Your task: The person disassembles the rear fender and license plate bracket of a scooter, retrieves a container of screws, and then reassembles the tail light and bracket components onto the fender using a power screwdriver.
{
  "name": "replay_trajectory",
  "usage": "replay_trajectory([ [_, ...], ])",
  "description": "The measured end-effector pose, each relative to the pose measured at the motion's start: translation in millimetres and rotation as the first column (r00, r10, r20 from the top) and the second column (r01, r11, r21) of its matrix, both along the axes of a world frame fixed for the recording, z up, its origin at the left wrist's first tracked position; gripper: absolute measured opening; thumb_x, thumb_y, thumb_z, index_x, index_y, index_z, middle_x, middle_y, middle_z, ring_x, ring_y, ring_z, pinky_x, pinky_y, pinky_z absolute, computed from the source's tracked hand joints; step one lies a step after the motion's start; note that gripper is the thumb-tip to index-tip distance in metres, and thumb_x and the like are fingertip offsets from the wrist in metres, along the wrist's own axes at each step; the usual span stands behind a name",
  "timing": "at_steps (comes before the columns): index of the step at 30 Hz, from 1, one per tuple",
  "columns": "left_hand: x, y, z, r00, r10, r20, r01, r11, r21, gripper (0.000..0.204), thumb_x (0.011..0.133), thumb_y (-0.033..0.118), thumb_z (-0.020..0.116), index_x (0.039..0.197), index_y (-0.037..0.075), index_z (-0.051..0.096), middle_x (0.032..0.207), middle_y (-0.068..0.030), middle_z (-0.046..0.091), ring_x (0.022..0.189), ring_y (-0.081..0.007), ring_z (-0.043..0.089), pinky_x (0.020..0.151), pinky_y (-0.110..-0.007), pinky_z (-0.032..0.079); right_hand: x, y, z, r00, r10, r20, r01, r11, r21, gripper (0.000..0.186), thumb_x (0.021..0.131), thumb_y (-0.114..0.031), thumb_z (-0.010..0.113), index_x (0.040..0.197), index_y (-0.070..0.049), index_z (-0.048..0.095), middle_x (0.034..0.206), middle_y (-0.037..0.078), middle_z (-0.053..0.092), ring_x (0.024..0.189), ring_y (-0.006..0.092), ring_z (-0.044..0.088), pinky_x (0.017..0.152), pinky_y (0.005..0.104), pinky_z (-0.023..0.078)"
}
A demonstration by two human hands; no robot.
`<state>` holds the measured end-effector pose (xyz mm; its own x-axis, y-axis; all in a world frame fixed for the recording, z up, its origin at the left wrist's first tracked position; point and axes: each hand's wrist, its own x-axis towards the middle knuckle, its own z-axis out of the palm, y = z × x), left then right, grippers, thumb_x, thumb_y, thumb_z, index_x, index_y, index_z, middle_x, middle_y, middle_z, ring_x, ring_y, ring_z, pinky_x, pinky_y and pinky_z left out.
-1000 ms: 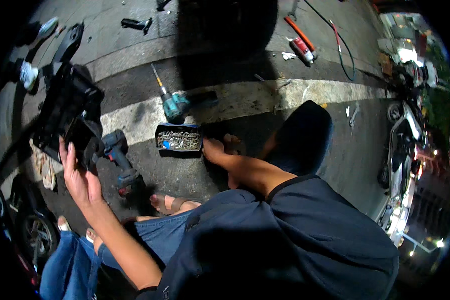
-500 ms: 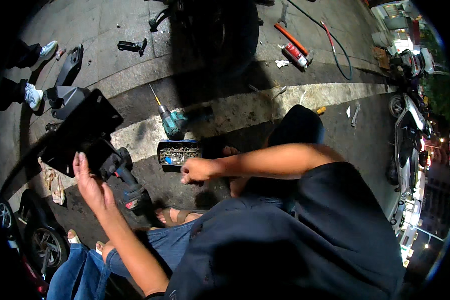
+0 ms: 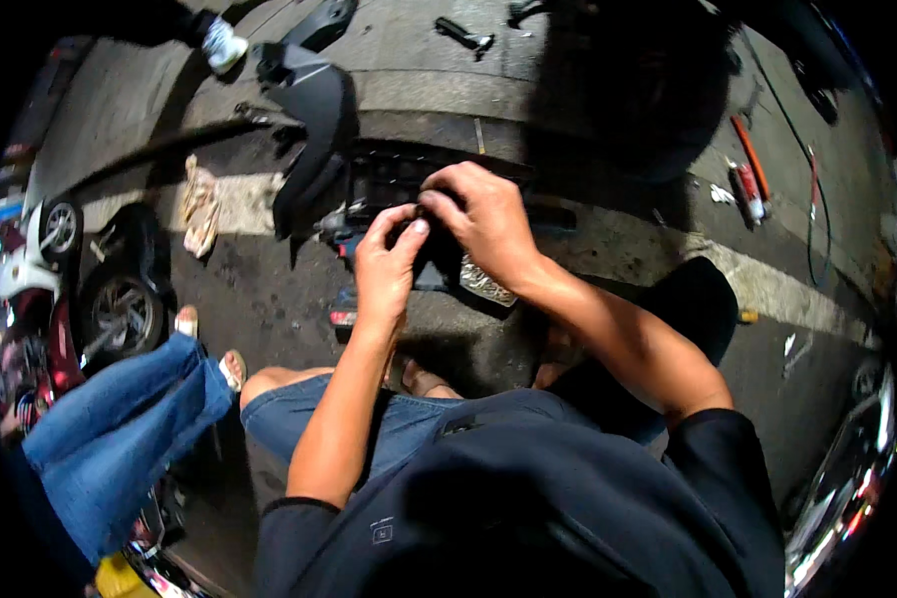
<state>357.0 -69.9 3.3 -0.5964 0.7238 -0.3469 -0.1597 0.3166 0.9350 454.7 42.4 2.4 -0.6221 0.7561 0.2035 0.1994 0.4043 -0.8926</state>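
Note:
A dark, flat black panel with slots along its edge lies in front of me, its outline partly lost in shadow. My left hand is closed at its near side, thumb and index finger pinched on it. Fingers bent, my right hand meets the left fingertips over the panel; whatever it pinches is too small and dark to make out. Under my right wrist is a box of loose screws and small hardware, partly covered. Below the panel shows a cordless power tool with a red-marked battery.
A curved black plastic part lies at the left, near a crumpled cloth. A person in jeans is close on my left. A red canister and a hose lie at the right. A dark wheel stands ahead.
My view has swung left. The black panel and my left hand are now in front of me. My right hand has left the hardware box and come up to the left hand.

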Motion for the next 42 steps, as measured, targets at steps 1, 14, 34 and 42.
replay_trajectory([
  [1,-3.4,-3.0,-0.9,0.989,-0.042,-0.144,0.038,0.999,-0.031,0.021,0.084,0.011,0.064,0.102,-0.001,0.062,0.094,-0.0035,0.064,0.088,-0.0106,0.056,0.083,-0.024,0.043,-2.5,-2.7,1.4,1.000,-0.017,0.000,0.017,1.000,-0.005,0.013,0.080,-0.014,0.065,0.084,-0.003,0.064,0.080,0.014,0.061,0.076,0.0324,0.061,0.068,0.0392,0.048],
  [14,-15.1,-9.8,-2.6,0.835,-0.142,-0.531,0.090,0.988,-0.123,0.026,0.079,0.015,0.067,0.103,0.006,0.064,0.093,-0.0154,0.066,0.086,-0.0315,0.061,0.079,-0.039,0.047,-19.9,-4.2,-14.7,0.996,-0.072,0.058,0.073,0.997,-0.018,0.014,0.079,-0.015,0.067,0.082,-0.002,0.063,0.077,0.013,0.063,0.069,0.0312,0.062,0.062,0.0374,0.048],
  [34,-29.6,-7.3,-25.7,0.855,-0.128,-0.502,0.080,0.990,-0.116,0.023,0.079,0.014,0.067,0.099,0.004,0.068,0.091,-0.0171,0.068,0.084,-0.0303,0.066,0.077,-0.035,0.049,-27.7,-4.4,-36.5,0.993,-0.005,0.117,0.022,0.990,-0.142,0.021,0.081,-0.017,0.066,0.090,0.002,0.066,0.077,0.016,0.067,0.068,0.0214,0.066,0.062,0.0309,0.049],
  [42,-43.0,-12.7,-44.1,0.941,-0.175,-0.291,0.126,0.976,-0.179,0.021,0.081,0.008,0.065,0.100,-0.001,0.066,0.087,-0.0045,0.067,0.080,-0.0096,0.058,0.076,-0.024,0.046,-25.2,-11.2,-50.4,0.968,0.120,0.219,-0.067,0.970,-0.236,0.022,0.080,-0.011,0.061,0.098,0.000,0.067,0.090,0.017,0.068,0.084,0.0256,0.068,0.077,0.0326,0.051],
])
